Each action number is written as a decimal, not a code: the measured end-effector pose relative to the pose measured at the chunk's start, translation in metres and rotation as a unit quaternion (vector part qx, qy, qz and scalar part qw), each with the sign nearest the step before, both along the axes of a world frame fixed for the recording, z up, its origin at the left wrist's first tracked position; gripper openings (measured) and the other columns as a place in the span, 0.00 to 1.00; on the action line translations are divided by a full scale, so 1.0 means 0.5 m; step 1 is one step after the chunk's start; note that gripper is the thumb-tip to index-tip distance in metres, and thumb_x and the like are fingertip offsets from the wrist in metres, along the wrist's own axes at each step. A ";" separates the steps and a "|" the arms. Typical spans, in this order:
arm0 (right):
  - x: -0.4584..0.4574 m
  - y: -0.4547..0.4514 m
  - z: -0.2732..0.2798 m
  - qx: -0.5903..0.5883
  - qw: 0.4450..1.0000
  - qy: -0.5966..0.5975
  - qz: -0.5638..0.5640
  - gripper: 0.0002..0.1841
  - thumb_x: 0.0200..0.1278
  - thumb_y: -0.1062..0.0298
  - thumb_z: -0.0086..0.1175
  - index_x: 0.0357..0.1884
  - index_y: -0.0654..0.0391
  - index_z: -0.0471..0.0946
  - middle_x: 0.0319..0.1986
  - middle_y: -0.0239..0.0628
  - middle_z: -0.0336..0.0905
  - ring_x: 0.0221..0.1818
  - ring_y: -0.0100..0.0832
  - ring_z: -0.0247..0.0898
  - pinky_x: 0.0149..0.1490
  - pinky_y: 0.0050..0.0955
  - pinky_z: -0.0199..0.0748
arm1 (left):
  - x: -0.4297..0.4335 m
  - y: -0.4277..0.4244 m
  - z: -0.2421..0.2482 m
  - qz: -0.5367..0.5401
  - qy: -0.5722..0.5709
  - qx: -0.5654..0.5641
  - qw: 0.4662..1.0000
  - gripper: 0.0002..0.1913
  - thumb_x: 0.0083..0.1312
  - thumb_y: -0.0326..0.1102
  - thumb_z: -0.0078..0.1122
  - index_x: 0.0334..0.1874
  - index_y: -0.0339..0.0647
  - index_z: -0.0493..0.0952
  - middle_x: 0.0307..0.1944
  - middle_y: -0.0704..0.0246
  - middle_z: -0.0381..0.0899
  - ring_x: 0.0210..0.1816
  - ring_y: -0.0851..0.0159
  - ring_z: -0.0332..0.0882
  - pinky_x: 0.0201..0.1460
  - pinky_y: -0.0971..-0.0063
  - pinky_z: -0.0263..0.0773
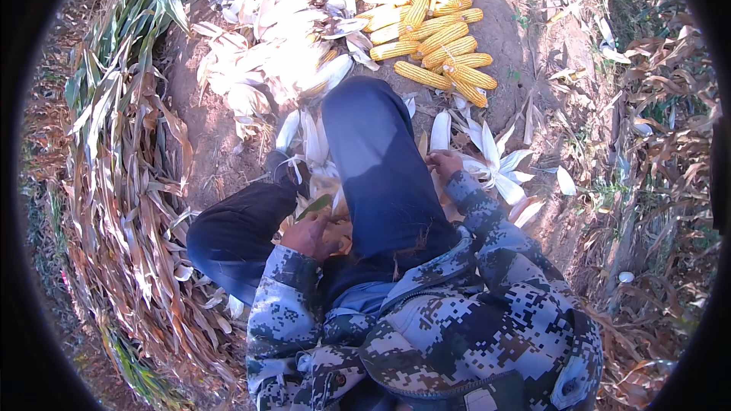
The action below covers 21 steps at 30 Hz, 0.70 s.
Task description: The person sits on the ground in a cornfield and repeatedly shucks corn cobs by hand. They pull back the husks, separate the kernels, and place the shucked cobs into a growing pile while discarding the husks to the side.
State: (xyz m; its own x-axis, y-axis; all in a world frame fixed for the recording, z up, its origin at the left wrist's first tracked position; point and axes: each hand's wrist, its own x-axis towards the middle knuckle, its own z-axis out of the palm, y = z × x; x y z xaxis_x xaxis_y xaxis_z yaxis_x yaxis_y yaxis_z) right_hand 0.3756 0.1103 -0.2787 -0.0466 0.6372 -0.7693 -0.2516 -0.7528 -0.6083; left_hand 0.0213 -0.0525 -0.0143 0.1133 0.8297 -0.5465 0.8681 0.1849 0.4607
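Note:
Between my bent legs, my left hand point(308, 235) is low over pale corn husks point(338, 234), beside a green husk leaf point(315, 205). Its fingers are partly hidden, so whether it grips anything is unclear. On the other side of my raised knee point(371, 125), my right hand point(444, 164) has its fingers curled at dry white husks point(497, 168). My knee hides part of what lies by its fingertips. Ahead of the knee, husked yellow corn cobs point(442, 40) lie in a loose heap on bare soil.
Unhusked ears and husks point(274, 40) form a bright, overexposed pile ahead, left of the cobs. A long bank of cut corn stalks point(125, 194) curves along my left. Dry leaves and weeds point(657, 182) cover the ground at right, with a small white object point(626, 277) among them.

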 end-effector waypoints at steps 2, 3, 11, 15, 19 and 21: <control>-0.008 0.042 0.049 0.008 0.999 0.034 -0.006 0.12 0.73 0.71 0.59 0.54 0.63 0.79 0.36 0.43 0.86 0.27 0.34 0.81 0.30 0.30 0.80 | -0.014 0.025 0.027 -0.023 0.024 0.029 0.999 0.35 0.58 0.48 0.77 0.67 0.45 0.77 0.59 0.54 0.79 0.57 0.44 0.83 0.57 0.52 0.81; -0.010 0.070 0.078 0.000 0.999 0.049 -0.021 0.11 0.74 0.70 0.58 0.54 0.62 0.78 0.36 0.41 0.86 0.26 0.32 0.80 0.29 0.30 0.79 | -0.028 0.042 0.041 -0.025 0.048 0.024 0.998 0.35 0.58 0.48 0.78 0.67 0.46 0.76 0.60 0.55 0.77 0.58 0.44 0.82 0.57 0.51 0.81; -0.203 0.411 0.350 0.204 0.968 -0.034 0.143 0.11 0.74 0.71 0.59 0.53 0.65 0.82 0.40 0.40 0.88 0.34 0.27 0.83 0.41 0.27 0.85 | -0.182 0.207 0.065 -0.069 0.163 0.108 0.978 0.25 0.62 0.44 0.75 0.57 0.37 0.79 0.48 0.55 0.84 0.52 0.47 0.85 0.56 0.54 0.80; -0.353 0.570 0.487 0.262 0.875 -0.043 0.404 0.19 0.77 0.62 0.60 0.61 0.62 0.78 0.46 0.38 0.84 0.35 0.25 0.80 0.39 0.27 0.82 | -0.190 0.216 0.048 -0.079 0.141 0.081 0.984 0.23 0.63 0.44 0.74 0.54 0.38 0.79 0.45 0.58 0.84 0.49 0.50 0.86 0.53 0.55 0.80; -0.533 0.665 0.479 0.342 0.710 -0.207 0.579 0.19 0.76 0.60 0.62 0.60 0.61 0.78 0.44 0.36 0.81 0.38 0.25 0.80 0.38 0.27 0.80 | -0.150 0.192 0.052 -0.117 0.067 0.136 0.981 0.18 0.67 0.41 0.68 0.53 0.39 0.79 0.40 0.63 0.83 0.42 0.55 0.86 0.45 0.61 0.76; -0.620 0.706 0.426 0.369 0.616 -0.279 0.638 0.17 0.76 0.61 0.62 0.59 0.59 0.80 0.43 0.35 0.82 0.38 0.24 0.80 0.38 0.28 0.80 | -0.136 0.182 0.066 -0.115 0.053 0.163 0.978 0.15 0.69 0.39 0.63 0.53 0.39 0.79 0.40 0.65 0.83 0.41 0.57 0.85 0.45 0.63 0.74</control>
State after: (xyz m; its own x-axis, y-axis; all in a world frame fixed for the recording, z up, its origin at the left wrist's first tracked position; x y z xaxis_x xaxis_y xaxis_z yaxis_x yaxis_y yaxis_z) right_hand 0.0656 0.4632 -0.0655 -0.7308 0.5420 -0.4150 0.6614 0.4116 -0.6270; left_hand -0.0469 0.0387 0.0187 0.2739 0.9213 -0.2759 0.9160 -0.1624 0.3669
